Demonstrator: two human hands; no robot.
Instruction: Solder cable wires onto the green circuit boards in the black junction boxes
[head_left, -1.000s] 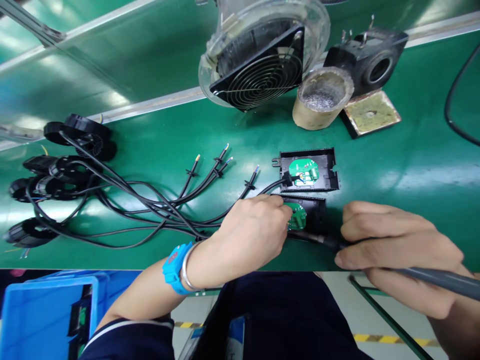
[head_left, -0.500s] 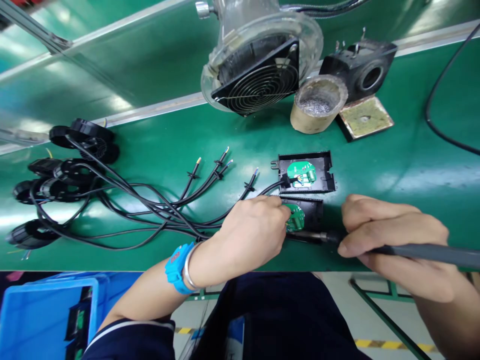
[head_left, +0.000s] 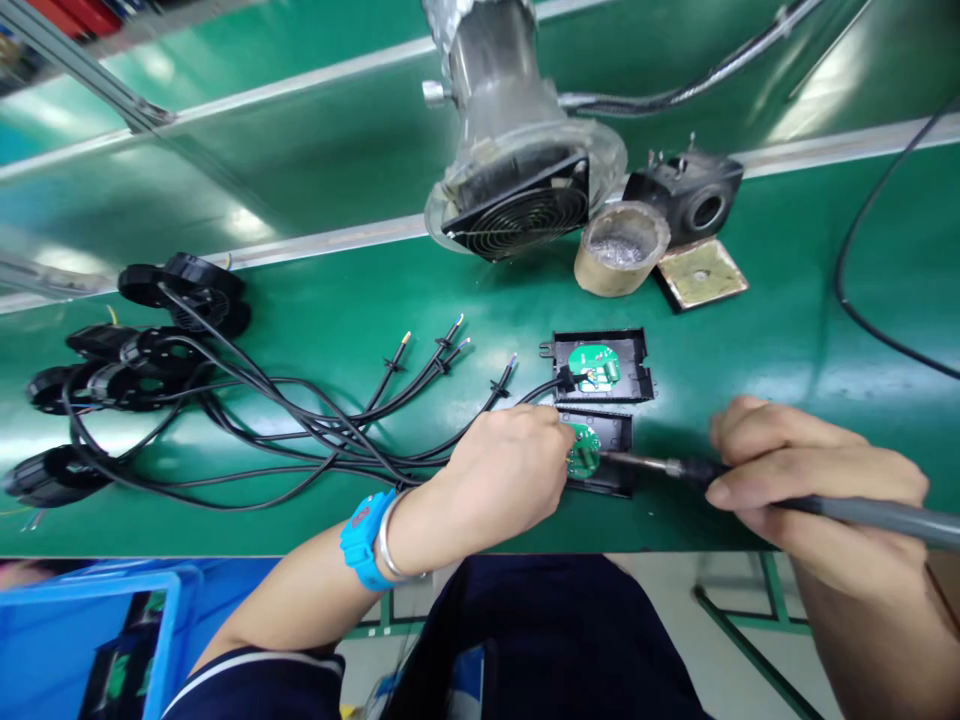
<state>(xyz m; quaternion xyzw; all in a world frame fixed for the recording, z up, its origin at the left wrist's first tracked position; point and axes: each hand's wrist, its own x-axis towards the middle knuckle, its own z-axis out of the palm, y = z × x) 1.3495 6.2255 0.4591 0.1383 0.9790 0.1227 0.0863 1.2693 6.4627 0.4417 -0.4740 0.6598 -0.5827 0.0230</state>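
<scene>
My right hand point(head_left: 817, 480) is wrapped round a soldering iron point(head_left: 862, 512), whose metal tip points left over the nearer black case point(head_left: 616, 430). Inside that case lies a green circuit board point(head_left: 585, 452). My left hand point(head_left: 514, 460) is closed at the left edge of this board, and whatever its fingers pinch is hidden behind the knuckles. Just beyond stands a second black case point(head_left: 636, 345) with its own circuit board point(head_left: 606, 362), to which a black cable point(head_left: 544, 388) runs. Several black cables point(head_left: 315, 415) pass beneath or behind my left wrist.
Round black fan-like parts point(head_left: 172, 350) are heaped at the left, joined to the cables. A fume extractor point(head_left: 525, 205), a solder-filled cup point(head_left: 615, 275), an iron stand point(head_left: 690, 195) and a sponge tray point(head_left: 701, 272) stand at the back. A blue bin point(head_left: 171, 640) sits below the front edge.
The soldering iron and my right hand have drawn slightly to the right, its tip farther from the board's middle. My left hand stays at the nearer board. The view has shifted and tilted up.
</scene>
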